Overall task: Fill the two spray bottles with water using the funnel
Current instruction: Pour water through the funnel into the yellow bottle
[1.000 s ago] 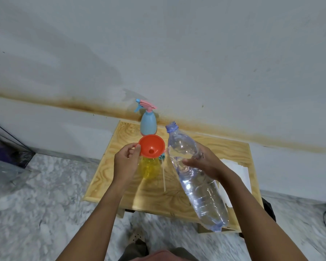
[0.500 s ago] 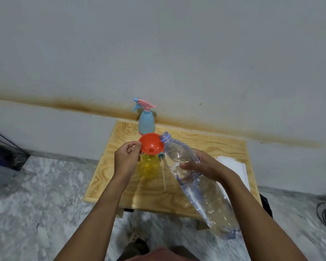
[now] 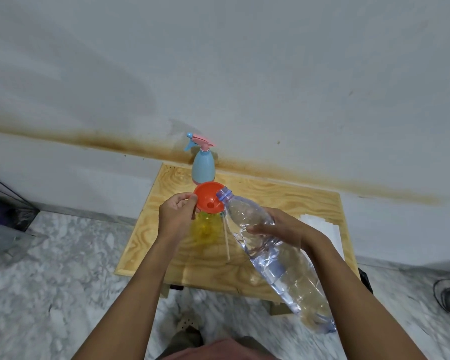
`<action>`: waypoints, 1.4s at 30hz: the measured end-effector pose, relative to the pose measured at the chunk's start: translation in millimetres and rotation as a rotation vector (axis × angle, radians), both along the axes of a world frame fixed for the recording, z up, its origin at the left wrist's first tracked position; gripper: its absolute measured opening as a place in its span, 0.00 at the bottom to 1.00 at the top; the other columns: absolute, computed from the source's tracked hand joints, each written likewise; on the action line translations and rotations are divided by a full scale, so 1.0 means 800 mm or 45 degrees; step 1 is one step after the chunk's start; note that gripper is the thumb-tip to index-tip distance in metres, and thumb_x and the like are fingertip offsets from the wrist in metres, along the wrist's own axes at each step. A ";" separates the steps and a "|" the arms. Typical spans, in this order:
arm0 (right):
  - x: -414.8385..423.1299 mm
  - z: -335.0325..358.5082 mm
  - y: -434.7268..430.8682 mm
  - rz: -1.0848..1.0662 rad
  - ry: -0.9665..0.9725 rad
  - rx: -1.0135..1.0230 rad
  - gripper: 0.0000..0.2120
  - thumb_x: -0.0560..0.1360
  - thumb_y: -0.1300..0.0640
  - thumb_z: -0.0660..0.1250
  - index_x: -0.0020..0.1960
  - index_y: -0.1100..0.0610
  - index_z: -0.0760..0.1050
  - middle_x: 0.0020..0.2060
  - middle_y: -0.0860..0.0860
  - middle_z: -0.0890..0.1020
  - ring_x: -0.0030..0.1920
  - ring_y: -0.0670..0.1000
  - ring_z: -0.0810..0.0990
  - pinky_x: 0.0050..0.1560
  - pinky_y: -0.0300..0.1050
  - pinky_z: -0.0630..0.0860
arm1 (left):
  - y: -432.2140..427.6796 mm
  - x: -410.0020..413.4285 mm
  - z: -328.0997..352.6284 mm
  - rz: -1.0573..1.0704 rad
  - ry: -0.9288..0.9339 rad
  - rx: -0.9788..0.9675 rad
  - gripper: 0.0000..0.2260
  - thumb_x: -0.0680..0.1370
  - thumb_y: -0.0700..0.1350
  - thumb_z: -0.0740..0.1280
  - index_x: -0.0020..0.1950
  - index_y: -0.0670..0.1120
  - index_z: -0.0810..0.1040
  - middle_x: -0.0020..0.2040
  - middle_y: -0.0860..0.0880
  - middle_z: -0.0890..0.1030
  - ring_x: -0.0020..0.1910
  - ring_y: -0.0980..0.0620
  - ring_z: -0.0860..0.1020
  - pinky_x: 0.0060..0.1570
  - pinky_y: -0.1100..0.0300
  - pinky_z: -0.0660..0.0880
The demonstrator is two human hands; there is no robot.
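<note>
Two spray bottles stood on the counter (image 3: 283, 203), and you were working on the nearer one. The yellow bottle (image 3: 205, 227) stood upright with its top off and the orange funnel (image 3: 209, 201) seated in its neck. Your left hand (image 3: 176, 216) pinched the funnel's left rim to steady it. Your right hand (image 3: 278, 229) was wrapped around the upper body of the big clear water bottle (image 3: 270, 253). That bottle was tilted, with its open mouth at the funnel's right rim and its base hanging toward you past the counter's near edge. No stream could be made out, and I could not tell how much water the yellow bottle held.

A thin tube (image 3: 226, 237) lay on the counter just right of the yellow bottle, probably from its removed sprayer. The blue bottle (image 3: 203, 168) stood behind the funnel at the far edge by the wall, with its pink sprayer top on. It was opaque, so its fill could not be judged. White paper (image 3: 320, 224) lay on the counter's right side.

By my reading, you were at the very start of the first pour. You had yet to finish it, open and fill the blue bottle, and refit the tops.
</note>
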State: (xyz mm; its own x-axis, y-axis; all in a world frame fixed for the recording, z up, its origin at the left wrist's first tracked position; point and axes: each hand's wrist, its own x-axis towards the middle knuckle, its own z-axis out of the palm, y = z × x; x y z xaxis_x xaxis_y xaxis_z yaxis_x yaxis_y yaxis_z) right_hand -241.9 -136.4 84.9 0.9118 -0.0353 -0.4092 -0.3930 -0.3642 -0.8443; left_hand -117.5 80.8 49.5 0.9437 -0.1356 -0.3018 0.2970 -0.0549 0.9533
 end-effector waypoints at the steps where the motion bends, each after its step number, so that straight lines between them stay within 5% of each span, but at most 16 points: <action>1: 0.000 0.000 0.000 0.000 0.001 -0.001 0.27 0.64 0.35 0.73 0.58 0.48 0.79 0.51 0.52 0.86 0.51 0.53 0.85 0.56 0.51 0.80 | 0.000 0.000 0.000 -0.002 0.000 0.000 0.05 0.80 0.43 0.68 0.52 0.43 0.83 0.35 0.49 0.81 0.32 0.54 0.75 0.40 0.59 0.76; 8: -0.001 -0.002 -0.002 -0.019 0.019 -0.002 0.18 0.66 0.39 0.74 0.53 0.44 0.80 0.48 0.49 0.86 0.48 0.50 0.86 0.50 0.44 0.79 | 0.000 0.000 0.001 0.002 -0.004 -0.002 0.05 0.80 0.43 0.68 0.51 0.44 0.83 0.33 0.50 0.81 0.31 0.55 0.74 0.39 0.59 0.77; 17: -0.003 0.000 -0.001 -0.021 0.030 -0.001 0.24 0.63 0.34 0.74 0.55 0.43 0.80 0.49 0.47 0.86 0.49 0.49 0.86 0.52 0.46 0.80 | 0.001 -0.003 0.003 0.000 0.004 -0.027 0.04 0.80 0.42 0.68 0.51 0.44 0.83 0.34 0.48 0.81 0.32 0.54 0.75 0.40 0.58 0.77; 42: -0.006 0.010 0.003 -0.016 0.039 -0.045 0.21 0.64 0.36 0.74 0.52 0.45 0.81 0.48 0.53 0.86 0.50 0.53 0.85 0.56 0.51 0.79 | 0.002 -0.002 -0.001 0.001 -0.002 -0.006 0.05 0.80 0.43 0.68 0.51 0.44 0.82 0.33 0.48 0.81 0.30 0.53 0.74 0.39 0.58 0.75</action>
State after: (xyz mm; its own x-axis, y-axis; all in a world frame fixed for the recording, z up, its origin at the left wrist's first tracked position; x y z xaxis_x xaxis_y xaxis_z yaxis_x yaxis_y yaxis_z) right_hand -246.3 -133.9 92.8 0.8983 -0.0618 -0.4350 -0.4231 -0.3883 -0.8186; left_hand -118.9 82.6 49.0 0.9442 -0.1363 -0.2997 0.2956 -0.0504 0.9540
